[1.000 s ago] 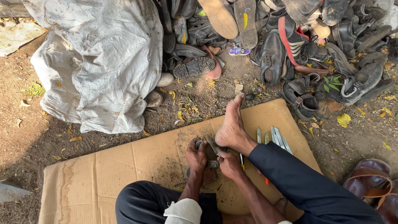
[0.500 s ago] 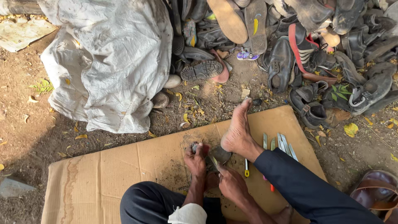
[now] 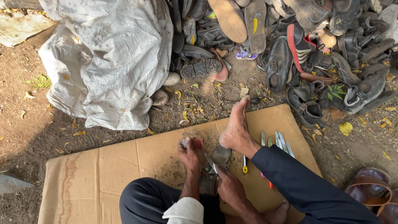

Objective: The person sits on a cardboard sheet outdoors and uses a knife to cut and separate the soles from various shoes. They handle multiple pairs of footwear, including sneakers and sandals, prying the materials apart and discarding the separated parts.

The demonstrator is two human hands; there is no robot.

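Observation:
I sit on a sheet of cardboard [image 3: 116,166] with my bare foot [image 3: 236,130] stretched out on it. My left hand [image 3: 188,157] is closed around a small red and grey piece [image 3: 194,143] held against the cardboard. My right hand [image 3: 230,188] lies nearer my body and grips a thin metal blade [image 3: 210,162] that points up and to the left. Between the hands and just below the foot lies a dark, worn shoe part [image 3: 219,155]. What lies under my right hand is partly hidden.
Flat metal blades [image 3: 282,141], a yellow-handled tool [image 3: 245,166] and a red-handled tool [image 3: 269,183] lie on the cardboard right of the foot. A pile of old shoes [image 3: 290,54] fills the top right. A stuffed white sack [image 3: 107,62] stands top left. Brown sandals [image 3: 369,193] sit at right.
The hands were together on the dark shoe part. My right hand has drawn back toward my body with the blade, and my left hand has shifted slightly left and up.

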